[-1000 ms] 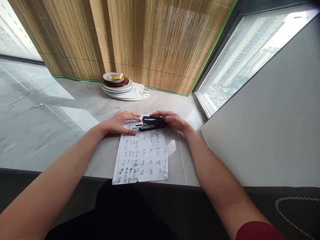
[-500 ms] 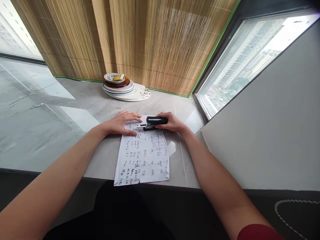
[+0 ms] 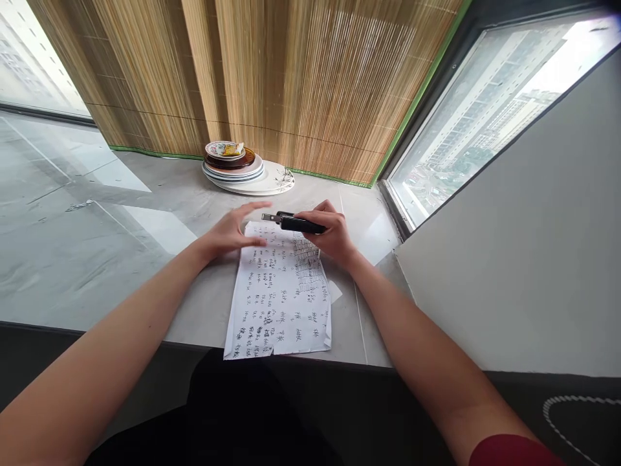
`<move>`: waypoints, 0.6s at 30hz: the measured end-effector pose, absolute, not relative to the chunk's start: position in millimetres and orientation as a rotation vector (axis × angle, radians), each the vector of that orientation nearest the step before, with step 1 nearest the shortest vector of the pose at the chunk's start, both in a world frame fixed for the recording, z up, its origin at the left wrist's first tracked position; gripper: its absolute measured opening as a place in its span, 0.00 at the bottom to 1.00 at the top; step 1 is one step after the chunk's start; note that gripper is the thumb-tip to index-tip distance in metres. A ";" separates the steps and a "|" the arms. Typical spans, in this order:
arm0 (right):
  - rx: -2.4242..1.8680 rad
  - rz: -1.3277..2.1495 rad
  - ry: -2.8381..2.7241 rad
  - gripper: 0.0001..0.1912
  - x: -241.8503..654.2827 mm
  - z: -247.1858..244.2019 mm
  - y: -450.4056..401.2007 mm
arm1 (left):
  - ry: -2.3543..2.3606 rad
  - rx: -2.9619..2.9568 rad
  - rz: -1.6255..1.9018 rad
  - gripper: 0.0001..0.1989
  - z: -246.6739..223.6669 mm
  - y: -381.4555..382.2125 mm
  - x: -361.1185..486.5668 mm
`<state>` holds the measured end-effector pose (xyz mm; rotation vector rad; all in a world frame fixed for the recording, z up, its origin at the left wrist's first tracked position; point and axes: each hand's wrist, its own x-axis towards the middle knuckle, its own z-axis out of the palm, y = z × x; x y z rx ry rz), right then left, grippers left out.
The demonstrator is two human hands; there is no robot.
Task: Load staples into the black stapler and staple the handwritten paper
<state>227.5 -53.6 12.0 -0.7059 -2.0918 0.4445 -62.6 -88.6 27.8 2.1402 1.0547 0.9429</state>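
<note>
A black stapler (image 3: 301,224) is gripped in my right hand (image 3: 332,231), raised over the top part of a white sheet of paper (image 3: 272,304). Its metal end points left, and its two arms are spread apart. My left hand (image 3: 228,231) holds nothing; thumb and fingers are spread wide just left of the stapler, near the upper left edge of the paper. Handwriting covers the sheet, with a block of dense lines at the upper right. The sheet lies flat with its lower edge at the ledge's front, and its corners look creased.
Beyond the hands, a stack of plates (image 3: 233,173) with a small yellow packet (image 3: 233,149) on top stands on the grey tiled ledge (image 3: 121,259). Behind it hangs a bamboo blind (image 3: 252,77). A window (image 3: 466,129) and a white wall (image 3: 524,259) bound the right side.
My right hand has lifted the stapler off the paper and turned it over, with its metal end further left. My left hand has come up a little, its fingers spreading wider.
</note>
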 end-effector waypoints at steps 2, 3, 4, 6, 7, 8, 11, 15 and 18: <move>-0.683 0.313 -2.135 0.15 225.5 12.6 -54.6 | 1.000 1.904 1.130 0.44 28.1 -89.5 -59.2; -0.671 0.255 -2.170 0.17 224.4 13.1 -55.5 | 0.969 1.788 1.163 0.43 27.4 -89.8 -57.3; -0.665 0.206 -2.214 0.18 223.4 13.7 -56.7 | 0.944 1.685 1.161 0.41 26.3 -90.1 -55.4; -0.666 0.131 -2.307 0.21 221.2 15.1 -60.0 | 0.927 1.522 1.114 0.37 23.9 -90.6 -52.2; -0.666 0.105 -2.348 0.22 220.1 15.9 -62.0 | 0.926 1.463 1.096 0.35 22.8 -90.7 -51.0; -0.664 0.083 -2.383 0.23 219.0 16.7 -64.0 | 0.927 1.417 1.087 0.33 21.8 -90.6 -50.1; -0.649 0.026 -2.431 0.24 216.6 18.8 -68.7 | 0.936 1.340 1.060 0.25 19.6 -89.2 -49.8; -0.620 -0.065 -2.400 0.25 216.2 19.8 -69.5 | 0.966 1.265 1.022 0.20 17.4 -85.7 -52.5; -0.624 -0.106 -2.375 0.26 216.8 19.8 -68.4 | 0.970 1.210 1.051 0.18 18.2 -85.3 -53.7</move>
